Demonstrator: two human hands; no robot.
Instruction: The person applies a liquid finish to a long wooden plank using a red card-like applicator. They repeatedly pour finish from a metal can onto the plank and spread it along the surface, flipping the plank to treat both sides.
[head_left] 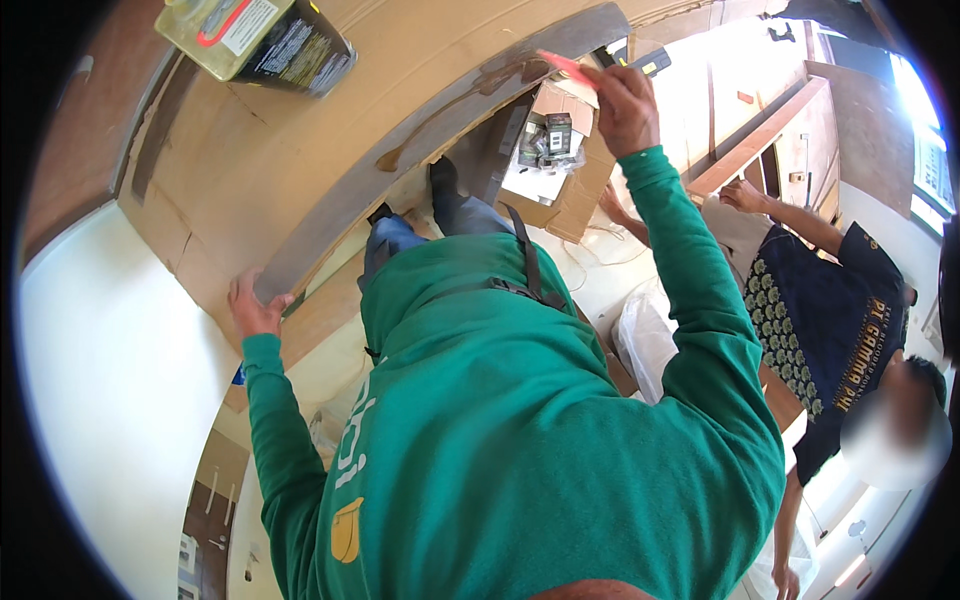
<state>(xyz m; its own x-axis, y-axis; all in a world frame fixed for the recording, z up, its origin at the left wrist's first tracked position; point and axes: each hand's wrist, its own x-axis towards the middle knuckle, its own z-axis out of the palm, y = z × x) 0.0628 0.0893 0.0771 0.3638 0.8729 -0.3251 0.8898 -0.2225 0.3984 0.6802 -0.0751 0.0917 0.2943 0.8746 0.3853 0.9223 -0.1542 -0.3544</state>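
My right hand [625,112] holds a flat red tool [566,65], like a spreader, over a long grey strip [350,205] on a cardboard-covered surface [240,140]. A brown smear of thick material [395,152] runs along the strip beneath and left of the tool. My left hand [258,305] grips the near left end of the strip, fingers and thumb round its edge. At the upper left a yellowish and black container [290,50] with a red handle rests on the cardboard.
A co-worker [810,300] in a dark shirt is at my right, hands near a long wooden piece [755,130]. An open cardboard box [578,190] with small packages stands on the floor past my feet. A white plastic bag [640,340] lies right of me; a white wall [110,360] is at left.
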